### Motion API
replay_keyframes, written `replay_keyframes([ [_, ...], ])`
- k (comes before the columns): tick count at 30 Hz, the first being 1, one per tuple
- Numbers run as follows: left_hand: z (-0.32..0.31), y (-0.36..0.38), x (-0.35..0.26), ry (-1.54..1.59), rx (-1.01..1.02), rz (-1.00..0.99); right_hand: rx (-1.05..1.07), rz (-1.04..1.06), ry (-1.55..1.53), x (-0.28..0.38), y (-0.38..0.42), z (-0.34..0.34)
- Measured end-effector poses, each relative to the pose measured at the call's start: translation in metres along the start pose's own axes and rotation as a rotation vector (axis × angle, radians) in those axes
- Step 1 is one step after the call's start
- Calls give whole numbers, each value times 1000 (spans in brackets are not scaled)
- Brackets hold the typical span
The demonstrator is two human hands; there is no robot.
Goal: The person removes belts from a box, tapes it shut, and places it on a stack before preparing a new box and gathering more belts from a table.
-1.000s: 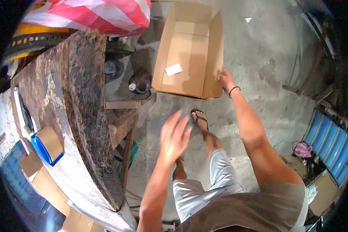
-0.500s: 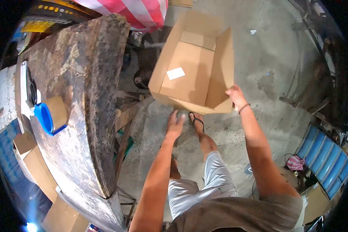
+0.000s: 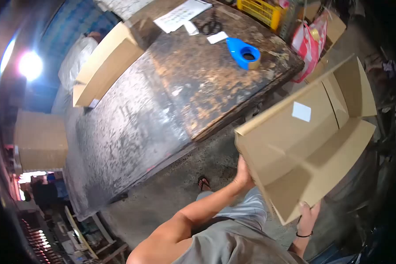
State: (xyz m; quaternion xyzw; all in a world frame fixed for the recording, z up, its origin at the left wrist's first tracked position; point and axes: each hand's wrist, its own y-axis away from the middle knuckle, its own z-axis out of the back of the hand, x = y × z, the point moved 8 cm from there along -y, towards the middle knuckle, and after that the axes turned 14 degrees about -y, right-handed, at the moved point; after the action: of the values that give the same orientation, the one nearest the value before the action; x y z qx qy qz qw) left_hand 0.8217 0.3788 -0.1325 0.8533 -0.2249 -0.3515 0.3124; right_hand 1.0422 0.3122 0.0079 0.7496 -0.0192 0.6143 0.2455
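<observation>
An open cardboard box (image 3: 275, 169) is held in the air at the right, tilted, its inside facing me. A white slip of paper (image 3: 301, 111) lies on its inner bottom. My right hand (image 3: 309, 216) grips the near corner, thumb over the rim and fingers behind the wall. Against the left side of the box is my left hand (image 3: 243, 172), its fingers partly hidden by the cardboard. A blue tape dispenser (image 3: 240, 49) with brown tape stands on the worn table (image 3: 198, 94), beyond the box.
On the table lie black scissors (image 3: 211, 27), a white card (image 3: 217, 38) and a printed sheet (image 3: 180, 16). Another cardboard box (image 3: 105, 66) rests at the table's far left. A yellow crate (image 3: 262, 13) and a red-and-white striped bag (image 3: 308, 48) are at the back.
My view has swung left toward the table. My left hand, apart from the box before, now touches its side. My right hand keeps its grip, and the box has turned and tilted.
</observation>
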Motion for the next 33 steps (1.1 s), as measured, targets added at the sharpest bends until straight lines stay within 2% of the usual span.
replay_keyframes([
  [2,69,19,-18,89,18,-99,109,65,58,7,46,-57],
  [3,107,29,-22,131,-36,-51,194,95,97,7,65,-88],
  [4,137,63,-49,-100,-67,-74,288,55,110,4,90,-127],
  [5,168,89,-75,-168,-75,-120,375,12,122,2,113,-165],
  [7,230,140,-130,-214,-105,-233,591,61,200,-6,158,-236],
  [9,288,195,-185,-227,-163,-353,771,106,141,-33,196,-295],
  [11,338,251,-225,-218,-237,-485,921,-22,477,-74,225,-331],
  [13,380,294,-253,-196,-327,-602,1416,195,657,-67,279,-371],
  [15,420,316,-275,-176,-452,-692,1686,230,568,-49,301,-400],
  [16,441,321,-285,-165,-535,-725,1636,328,405,-21,293,-415],
  [18,476,326,-292,-126,-645,-744,1455,591,382,30,254,-446],
  [19,486,327,-294,-86,-624,-741,1398,684,418,48,230,-463],
  [20,486,329,-294,-34,-483,-714,1288,549,509,47,192,-477],
  [21,487,338,-297,-25,-494,-714,1235,451,541,45,156,-498],
  [23,474,347,-308,-261,-447,-716,1216,345,653,37,100,-549],
  [24,488,348,-309,-324,-571,-722,1268,485,687,31,85,-575],
  [25,479,353,-314,-319,-581,-717,1317,627,716,19,73,-599],
  [27,450,369,-329,-676,-851,-568,1467,559,934,-37,61,-641],
  [29,442,363,-331,-634,-931,-579,1581,501,1102,-110,55,-674],
  [31,442,363,-333,-811,-1174,-470,1529,404,1290,-173,54,-691],
  [33,441,359,-332,-742,-1171,-509,1301,347,1383,-189,60,-687],
])
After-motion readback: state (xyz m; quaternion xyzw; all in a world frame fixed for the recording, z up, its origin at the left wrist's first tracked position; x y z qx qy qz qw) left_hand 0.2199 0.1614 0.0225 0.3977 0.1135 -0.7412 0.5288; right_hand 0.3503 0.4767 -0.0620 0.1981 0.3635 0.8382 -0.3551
